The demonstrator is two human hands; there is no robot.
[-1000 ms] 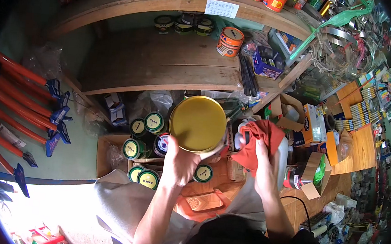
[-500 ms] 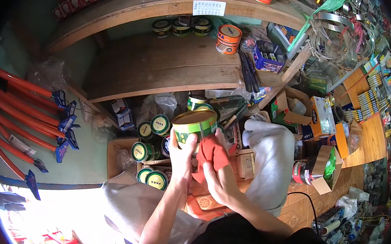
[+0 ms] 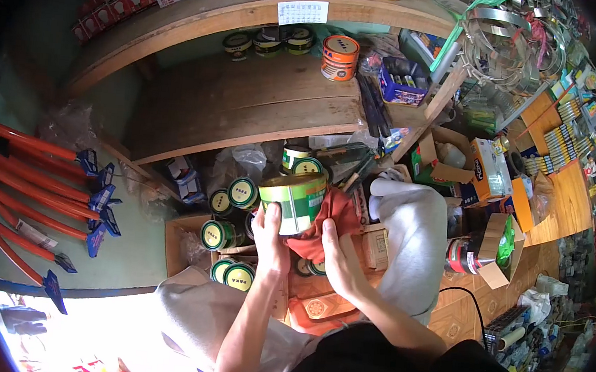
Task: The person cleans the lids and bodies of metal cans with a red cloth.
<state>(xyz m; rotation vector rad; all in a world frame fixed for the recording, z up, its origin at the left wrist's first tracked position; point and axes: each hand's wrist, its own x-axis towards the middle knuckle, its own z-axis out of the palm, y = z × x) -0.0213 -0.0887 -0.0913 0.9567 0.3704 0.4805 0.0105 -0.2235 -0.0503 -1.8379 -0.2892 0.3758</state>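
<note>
A green and white tin can (image 3: 295, 205) with a gold-coloured end is held up in front of my lap. My left hand (image 3: 272, 240) is closed around its left side, thumb on the near face. A red cloth (image 3: 326, 227) is bunched in my right hand (image 3: 338, 257) and pressed against the can's right side and lower edge. The thumb of that hand lies over the cloth; its other fingers are hidden behind. Below and left of the can stand several similar tins with green-rimmed lids, such as one lettered tin (image 3: 239, 276).
A wooden shelf (image 3: 247, 114) spans the space ahead, with an orange tin (image 3: 339, 58) and a blue box (image 3: 403, 82) on it. Orange-handled tools (image 3: 49, 196) hang at left. Open cartons (image 3: 444, 156) stand to the right, and a black cable (image 3: 476, 301) crosses the tiled floor.
The can has been tilted and turned, so more of its side faces me and less of its gold end. The red cloth has shifted lower, around its right side.
</note>
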